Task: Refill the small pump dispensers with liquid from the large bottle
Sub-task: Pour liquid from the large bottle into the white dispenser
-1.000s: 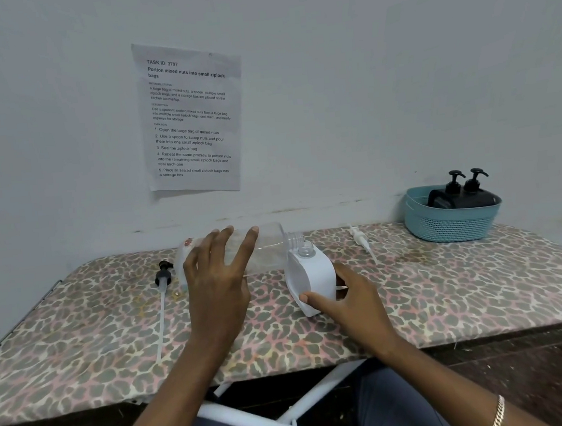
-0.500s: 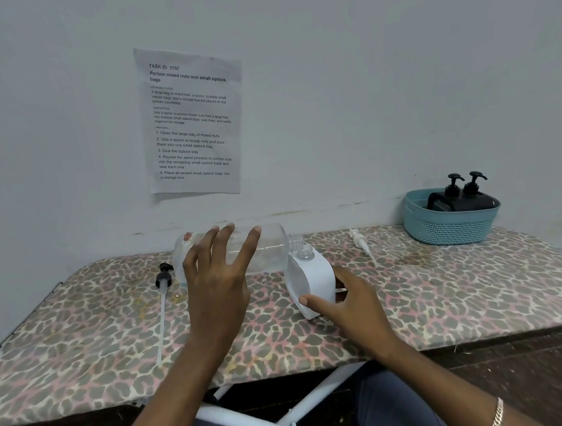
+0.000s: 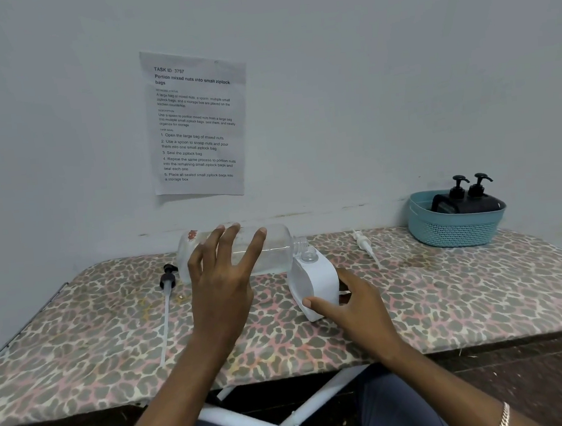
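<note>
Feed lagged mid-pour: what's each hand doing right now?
Left hand: holding the tipped big bottle, fingers spread.
Right hand: gripping the white dispenser.

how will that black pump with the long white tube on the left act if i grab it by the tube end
The black pump head with its long thin white dip tube probably feels very light. The slender tube would likely flex, letting the heavier-looking head droop. Lying flat on the leopard-print padded board, it could roll a little if nudged.

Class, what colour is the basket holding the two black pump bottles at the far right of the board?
The basket is light blue, seen best in the head view.
</note>
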